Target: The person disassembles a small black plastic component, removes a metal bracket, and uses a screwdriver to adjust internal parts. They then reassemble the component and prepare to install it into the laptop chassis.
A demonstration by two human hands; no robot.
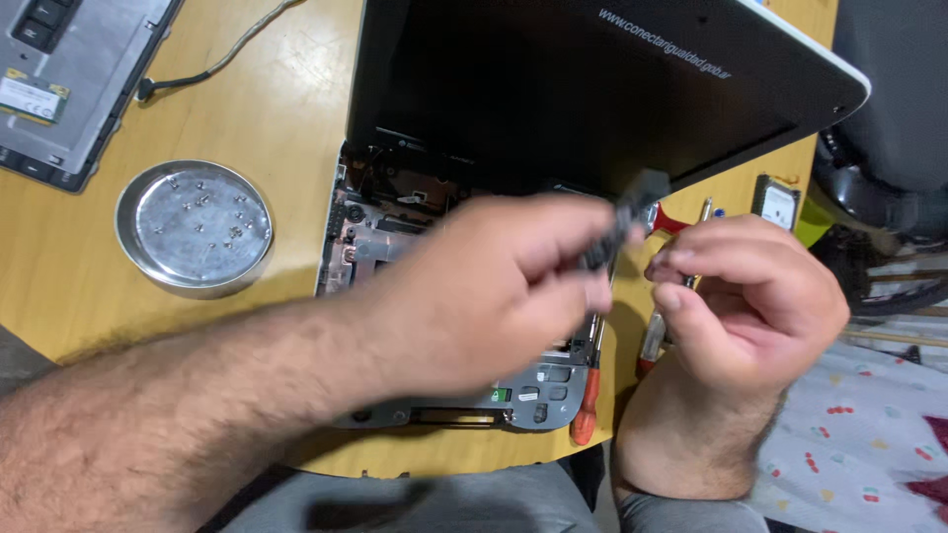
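My left hand (484, 291) hovers over an opened laptop base (395, 232) and pinches a small dark part (624, 217), blurred by motion. My right hand (746, 296) is just to the right of it, fingers curled, thumb and forefinger close to the part's end; whether it touches is unclear. The laptop's dark lid (592, 79) stands open behind both hands. Much of the exposed base is hidden under my left hand and forearm.
A round metal dish (138, 242) with several small screws sits at the left. A removed grey panel (79, 79) lies at the top left, with a cable (212, 69) beside it. Screwdrivers (587, 400) (652, 336) lie right of the base; a small drive (777, 202) further right.
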